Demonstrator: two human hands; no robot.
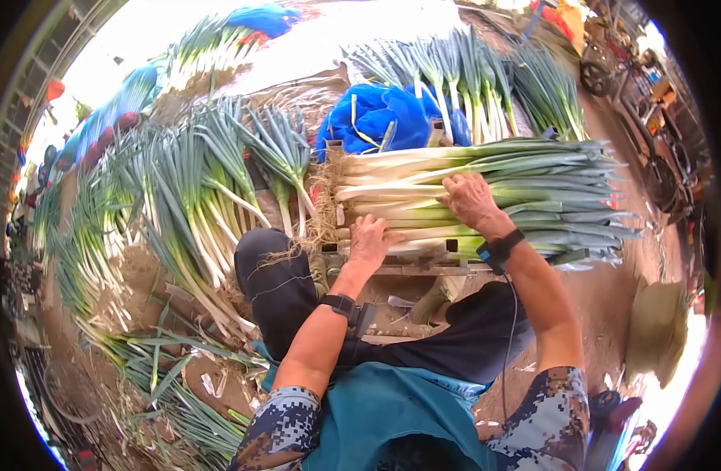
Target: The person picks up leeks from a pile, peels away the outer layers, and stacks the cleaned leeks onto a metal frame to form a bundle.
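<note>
A thick row of leeks (533, 188) lies across a low rack (407, 268) in front of my knees, white root ends to the left and green leaves to the right. My left hand (370, 242) is on the white stems near the roots, its bent fingers closed on a leek at the near side. Farther right, my right hand (472, 202) has its fingers curled round a leek where the white turns green. Its palm hides part of that stem. Trimmed roots (321, 212) hang in a tangle at the rack's left end.
More leeks (195, 188) lie in heaps on the left, with others (470, 86) behind the rack. Blue netting (380, 118) is bunched against the rack's far side. Loose leaves (188, 392) litter the ground at lower left. A woven sack-like object (657, 326) stands at right.
</note>
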